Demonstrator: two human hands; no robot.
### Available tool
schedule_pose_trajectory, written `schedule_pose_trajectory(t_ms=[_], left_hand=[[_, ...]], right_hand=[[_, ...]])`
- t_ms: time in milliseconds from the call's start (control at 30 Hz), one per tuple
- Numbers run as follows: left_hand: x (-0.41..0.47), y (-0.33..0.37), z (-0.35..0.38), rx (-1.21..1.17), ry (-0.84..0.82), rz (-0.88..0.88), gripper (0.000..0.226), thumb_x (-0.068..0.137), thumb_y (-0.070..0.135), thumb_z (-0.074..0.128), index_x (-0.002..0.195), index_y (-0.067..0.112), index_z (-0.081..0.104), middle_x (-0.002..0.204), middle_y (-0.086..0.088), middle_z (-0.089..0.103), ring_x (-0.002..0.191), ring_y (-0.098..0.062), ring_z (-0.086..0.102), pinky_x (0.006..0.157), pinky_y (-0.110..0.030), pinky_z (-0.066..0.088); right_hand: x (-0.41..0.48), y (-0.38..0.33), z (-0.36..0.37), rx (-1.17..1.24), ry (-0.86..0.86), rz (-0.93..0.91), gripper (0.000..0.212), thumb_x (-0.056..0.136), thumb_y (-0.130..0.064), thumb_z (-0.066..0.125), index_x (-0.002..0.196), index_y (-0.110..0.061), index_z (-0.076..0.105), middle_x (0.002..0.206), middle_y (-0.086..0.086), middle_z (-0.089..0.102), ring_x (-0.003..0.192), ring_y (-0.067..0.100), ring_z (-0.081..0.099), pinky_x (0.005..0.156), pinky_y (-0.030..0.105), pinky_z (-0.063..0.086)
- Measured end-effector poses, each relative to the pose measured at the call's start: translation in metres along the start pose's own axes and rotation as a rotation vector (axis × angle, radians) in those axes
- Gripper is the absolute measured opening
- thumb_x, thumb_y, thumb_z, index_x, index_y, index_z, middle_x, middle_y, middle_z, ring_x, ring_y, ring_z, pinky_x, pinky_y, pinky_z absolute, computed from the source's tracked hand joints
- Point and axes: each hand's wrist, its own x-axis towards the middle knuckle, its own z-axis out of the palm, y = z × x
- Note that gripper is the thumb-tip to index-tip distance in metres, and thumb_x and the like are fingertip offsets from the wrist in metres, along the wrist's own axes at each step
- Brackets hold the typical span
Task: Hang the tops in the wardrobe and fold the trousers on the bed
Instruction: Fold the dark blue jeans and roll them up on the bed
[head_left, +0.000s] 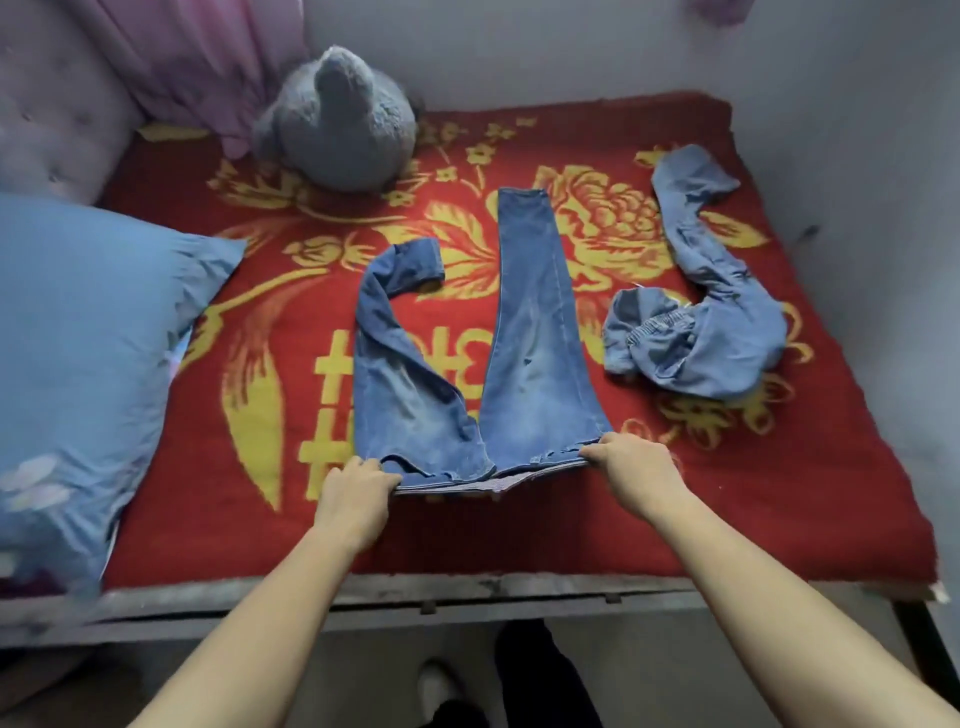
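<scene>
A pair of dark blue jeans (530, 364) lies spread on the bed (519, 590), on a red blanket (779, 493) with yellow flowers, the waistband at the near edge and the legs running away towards the wall. The left hand (358, 480) grips one corner of the waistband and the right hand (631, 460) grips the other, fingers curled round the cloth. The leg on the right lies straight; the one on the left is creased, its hem bent inwards. To the right, apart from the jeans, lighter blue trousers (711, 332) lie crumpled on the blanket. A blue pillow (88, 338) sits on the left, and a grey plush toy (340, 124) rests at the far side beside a pink curtain (208, 52)
</scene>
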Motion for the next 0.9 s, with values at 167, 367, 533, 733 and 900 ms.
schedule_pose_trajectory(t_ms=[167,367,533,733,900], left_hand=[[-0.006,0.014,0.042,0.074,-0.036,0.075,0.029,0.083,0.015,0.056,0.107,0.027,0.066,0.108,0.0,0.05,0.107,-0.024,0.047,0.073,-0.034,0.033],[-0.014,0.048,0.162,0.09,-0.254,0.117,0.025,0.09,0.016,0.053,0.114,0.022,0.053,0.118,0.0,0.053,0.114,-0.023,0.049,0.075,-0.033,0.039],[-0.007,0.062,0.242,0.091,-0.365,0.081,0.04,0.087,0.011,0.054,0.126,0.017,0.046,0.121,-0.007,0.047,0.114,-0.029,0.045,0.083,-0.038,0.043],[-0.003,0.062,0.277,0.032,-0.526,0.109,0.087,0.085,0.037,0.062,0.152,0.012,0.014,0.137,-0.014,0.031,0.124,-0.032,0.034,0.095,-0.041,0.04],[0.007,0.067,0.261,-0.039,-0.291,0.074,0.051,0.092,0.052,0.05,0.126,0.014,0.045,0.118,-0.008,0.049,0.11,-0.028,0.049,0.084,-0.041,0.044]], right_hand=[[-0.012,-0.006,0.055,0.03,-0.108,0.038,0.027,0.087,-0.022,0.055,0.111,-0.034,0.062,0.112,-0.004,0.058,0.112,0.022,0.057,0.076,0.033,0.046],[-0.022,-0.017,0.183,-0.018,-0.25,0.035,0.026,0.092,-0.014,0.055,0.114,-0.028,0.055,0.114,-0.004,0.056,0.112,0.023,0.047,0.068,0.032,0.043],[-0.014,-0.035,0.264,-0.075,-0.339,0.076,0.034,0.092,-0.008,0.052,0.123,-0.02,0.049,0.115,0.004,0.053,0.113,0.029,0.045,0.066,0.035,0.04],[0.007,-0.036,0.283,-0.001,-0.468,0.103,0.043,0.082,-0.03,0.063,0.122,-0.022,0.051,0.12,0.008,0.048,0.117,0.03,0.043,0.086,0.041,0.046],[0.03,-0.038,0.263,-0.12,-0.476,-0.004,0.063,0.082,-0.07,0.051,0.116,-0.018,0.053,0.115,0.009,0.054,0.111,0.03,0.052,0.087,0.041,0.044]])
